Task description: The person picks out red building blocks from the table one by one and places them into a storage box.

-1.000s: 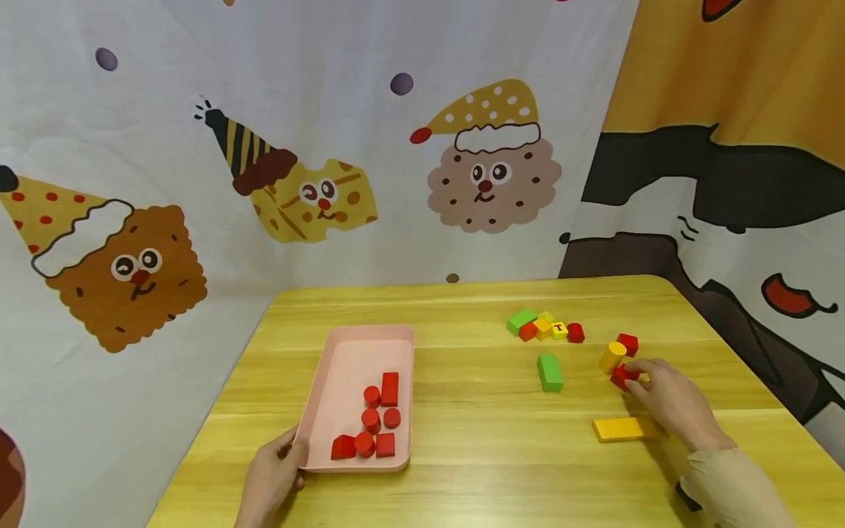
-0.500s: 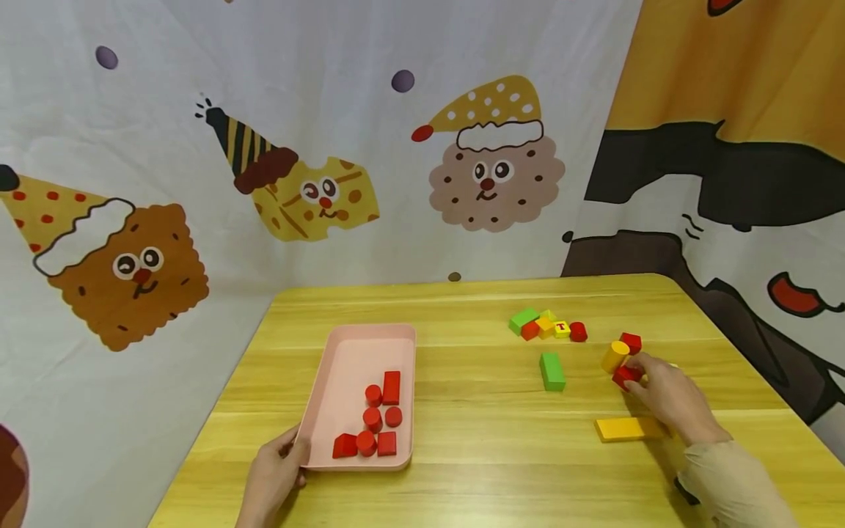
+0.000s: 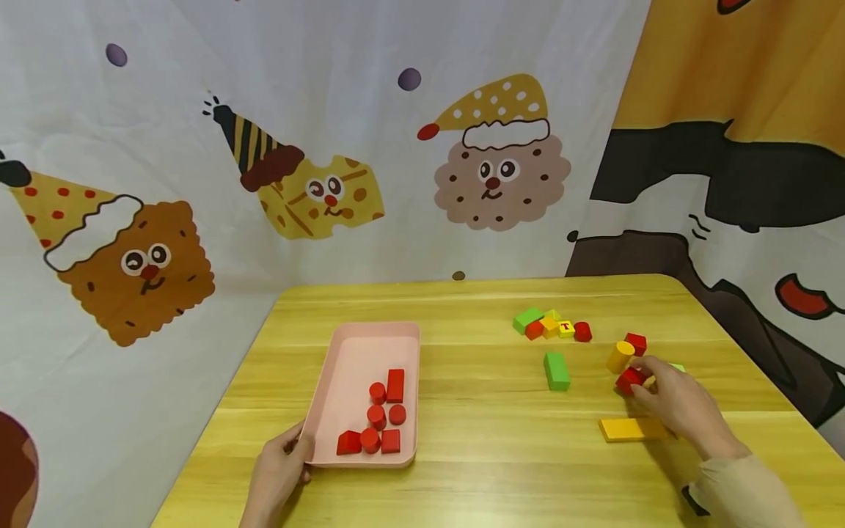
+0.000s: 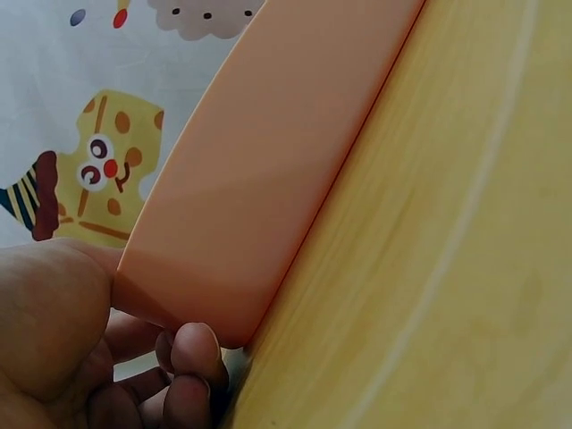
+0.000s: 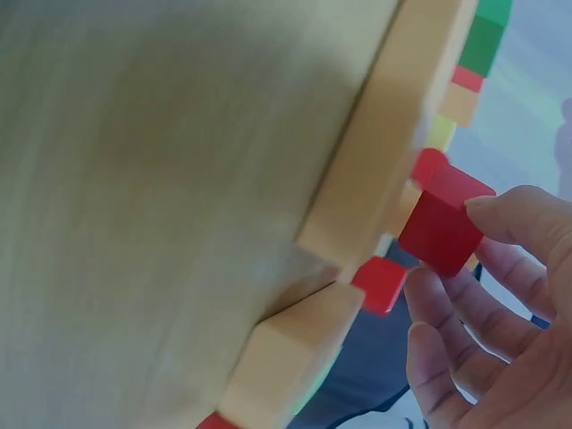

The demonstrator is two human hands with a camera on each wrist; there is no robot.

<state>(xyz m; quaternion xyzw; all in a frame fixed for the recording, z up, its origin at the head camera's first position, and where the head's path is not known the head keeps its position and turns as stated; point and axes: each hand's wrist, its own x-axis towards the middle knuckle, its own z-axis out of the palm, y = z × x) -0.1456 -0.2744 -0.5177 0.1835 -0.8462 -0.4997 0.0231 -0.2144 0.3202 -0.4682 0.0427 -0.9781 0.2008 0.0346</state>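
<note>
My left hand (image 3: 277,469) grips the near left corner of a pink tray (image 3: 359,352). In the left wrist view its thumb and curled fingers hold the tray's outer wall (image 4: 259,161). Several red blocks (image 3: 394,386) lie in the tray's near right part. On the right side of the table my right hand (image 3: 683,403) pinches a red block (image 3: 630,381) between thumb and fingers. That block shows as a red cube-like piece (image 5: 444,228) in the right wrist view. A yellow cylinder (image 3: 620,357) stands right behind it; part of a yellow-green block (image 3: 676,367) shows behind the hand.
A flat yellow block (image 3: 630,430) lies under the right wrist, and a green block (image 3: 557,371) sits to its left. Further back are a red block (image 3: 636,344) and a cluster with a green block (image 3: 528,320). A printed curtain (image 3: 370,242) hangs behind the table (image 3: 488,447).
The head view has shifted slightly, so the scene sits a little further right in it. Both hands keep nearly the same places, left on the tray, right at the red block.
</note>
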